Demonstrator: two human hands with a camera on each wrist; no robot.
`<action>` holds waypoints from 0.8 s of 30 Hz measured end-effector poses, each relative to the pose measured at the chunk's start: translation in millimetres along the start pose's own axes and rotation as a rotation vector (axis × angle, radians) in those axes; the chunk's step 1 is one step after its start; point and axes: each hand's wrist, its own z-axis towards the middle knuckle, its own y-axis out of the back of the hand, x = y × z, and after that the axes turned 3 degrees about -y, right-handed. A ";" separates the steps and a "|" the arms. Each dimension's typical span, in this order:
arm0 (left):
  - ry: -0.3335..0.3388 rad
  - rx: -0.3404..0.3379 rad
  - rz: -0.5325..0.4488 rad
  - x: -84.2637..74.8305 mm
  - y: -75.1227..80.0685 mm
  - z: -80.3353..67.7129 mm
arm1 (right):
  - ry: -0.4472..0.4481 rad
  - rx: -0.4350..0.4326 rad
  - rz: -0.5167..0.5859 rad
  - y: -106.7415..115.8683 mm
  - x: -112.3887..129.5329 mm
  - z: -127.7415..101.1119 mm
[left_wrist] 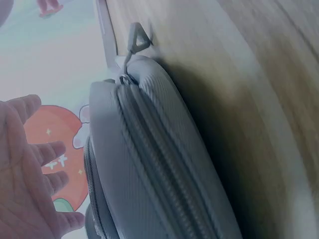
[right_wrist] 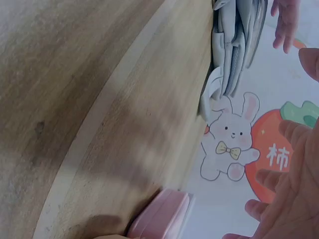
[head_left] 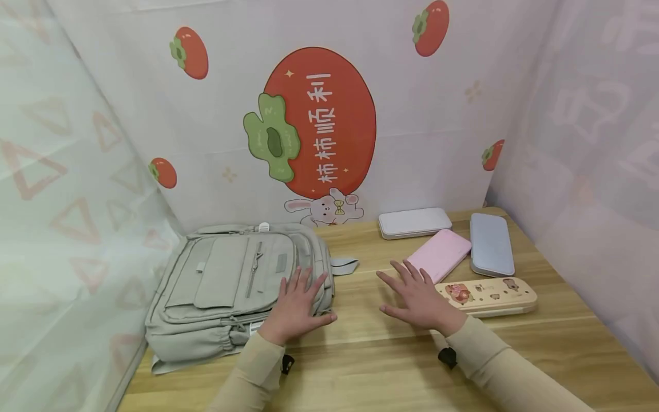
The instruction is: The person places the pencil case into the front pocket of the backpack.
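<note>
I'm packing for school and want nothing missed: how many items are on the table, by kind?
Backpack: 1
Pencil cases: 4, namely white, pink, blue-grey, cartoon-printed
Total: 5

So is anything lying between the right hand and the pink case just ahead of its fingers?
Nothing visible. The right hand is flat and open over bare table, its fingertips close to the near end of the pink case. The cartoon-printed case lies beside the hand, not between.
</note>
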 end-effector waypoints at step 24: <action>0.026 -0.158 -0.096 27.2 13.2 4.8 | -0.155 -0.076 0.050 22.1 -31.7 -20.2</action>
